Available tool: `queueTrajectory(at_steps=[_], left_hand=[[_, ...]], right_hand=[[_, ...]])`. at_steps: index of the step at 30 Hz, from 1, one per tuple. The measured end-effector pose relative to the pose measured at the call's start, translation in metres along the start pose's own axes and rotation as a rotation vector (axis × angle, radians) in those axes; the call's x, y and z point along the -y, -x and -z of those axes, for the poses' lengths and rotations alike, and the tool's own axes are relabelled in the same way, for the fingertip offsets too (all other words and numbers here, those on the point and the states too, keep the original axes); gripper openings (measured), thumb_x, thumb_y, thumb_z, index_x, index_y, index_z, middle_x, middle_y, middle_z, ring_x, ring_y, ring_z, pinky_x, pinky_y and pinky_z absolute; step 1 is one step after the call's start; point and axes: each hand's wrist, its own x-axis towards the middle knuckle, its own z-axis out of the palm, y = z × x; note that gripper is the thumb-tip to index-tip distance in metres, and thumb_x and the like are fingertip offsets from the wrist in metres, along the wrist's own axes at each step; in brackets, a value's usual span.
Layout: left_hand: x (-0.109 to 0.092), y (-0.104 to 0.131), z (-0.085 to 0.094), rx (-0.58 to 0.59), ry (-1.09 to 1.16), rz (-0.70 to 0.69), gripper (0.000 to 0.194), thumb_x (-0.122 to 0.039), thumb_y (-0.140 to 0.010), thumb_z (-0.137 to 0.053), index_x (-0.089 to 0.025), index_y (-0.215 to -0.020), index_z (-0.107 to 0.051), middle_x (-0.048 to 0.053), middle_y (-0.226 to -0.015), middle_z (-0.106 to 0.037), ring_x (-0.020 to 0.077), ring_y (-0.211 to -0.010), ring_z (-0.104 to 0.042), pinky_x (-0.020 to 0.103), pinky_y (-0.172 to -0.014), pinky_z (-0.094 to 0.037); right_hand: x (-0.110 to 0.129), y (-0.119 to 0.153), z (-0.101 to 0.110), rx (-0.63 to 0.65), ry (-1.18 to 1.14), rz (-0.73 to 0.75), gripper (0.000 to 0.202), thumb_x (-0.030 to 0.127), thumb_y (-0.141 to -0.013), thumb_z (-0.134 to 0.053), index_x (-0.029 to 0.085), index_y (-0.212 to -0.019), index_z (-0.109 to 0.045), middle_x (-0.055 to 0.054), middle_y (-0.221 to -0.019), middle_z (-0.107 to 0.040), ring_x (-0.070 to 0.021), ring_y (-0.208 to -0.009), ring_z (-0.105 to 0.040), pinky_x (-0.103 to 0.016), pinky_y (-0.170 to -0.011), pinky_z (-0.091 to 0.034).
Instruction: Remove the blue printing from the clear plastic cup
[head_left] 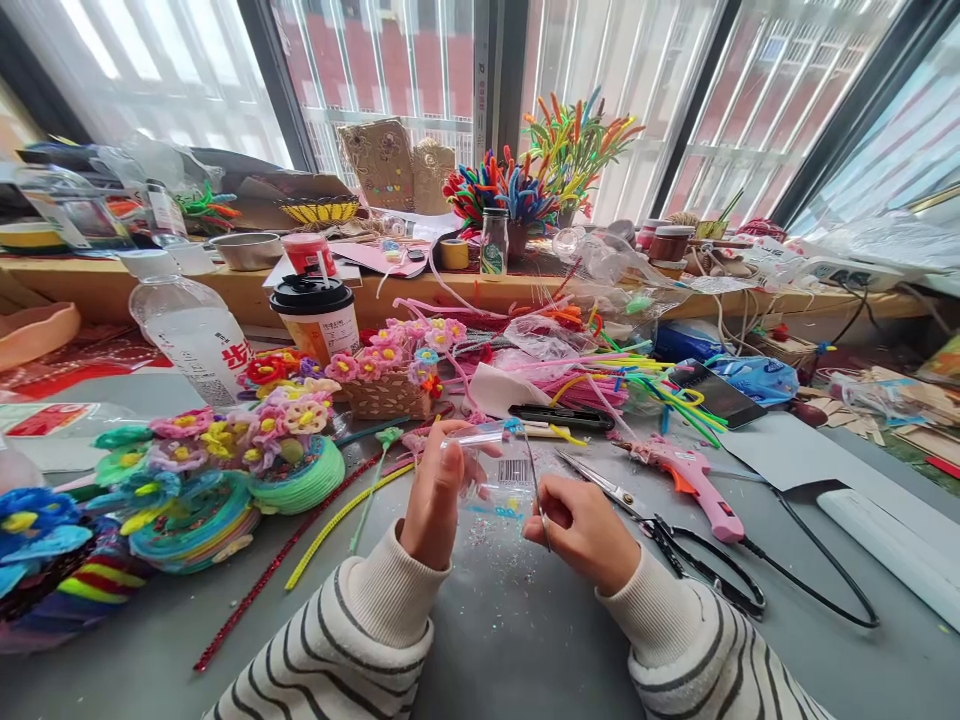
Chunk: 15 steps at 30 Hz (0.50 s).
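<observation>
My left hand is closed around the left side of a clear plastic packet with a barcode and blue print, its thumb upright near the top edge. At the packet's right side, my right hand pinches a thin, dark, stick-like item that stands nearly upright against the plastic. What the thin item is cannot be told. Below the packet, small shiny flecks are scattered on the grey tabletop.
Scissors and a pink glue gun with a black cord lie to the right. Pipe-cleaner flowers, a water bottle and a lidded cup stand left. Pipe-cleaner bundles lie behind the hands.
</observation>
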Motion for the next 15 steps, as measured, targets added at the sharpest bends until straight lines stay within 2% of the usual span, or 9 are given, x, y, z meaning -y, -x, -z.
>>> queueTrajectory(at_steps=[9, 15], left_hand=[[0.0011, -0.0018, -0.0016, -0.016, 0.005, 0.023, 0.045, -0.061, -0.073, -0.037, -0.018, -0.082, -0.042, 0.002, -0.07, -0.062, 0.008, -0.039, -0.046, 0.023, -0.041, -0.03], [0.0022, -0.0014, -0.0023, 0.004, 0.006, 0.051, 0.045, -0.061, -0.073, -0.038, -0.018, -0.082, -0.044, 0.001, -0.068, -0.062, 0.0081, -0.04, -0.046, 0.022, -0.04, -0.029]], right_hand=[[0.0016, -0.0002, -0.0008, -0.165, 0.098, 0.049, 0.053, 0.068, -0.064, -0.048, 0.02, -0.048, -0.031, 0.007, -0.041, -0.032, -0.007, -0.041, -0.026, -0.021, -0.041, -0.023], [-0.0004, -0.0014, -0.0027, -0.192, 0.125, 0.075, 0.051, 0.065, -0.073, -0.037, 0.021, -0.048, -0.03, 0.004, -0.042, -0.04, -0.0084, -0.041, -0.033, -0.022, -0.043, -0.026]])
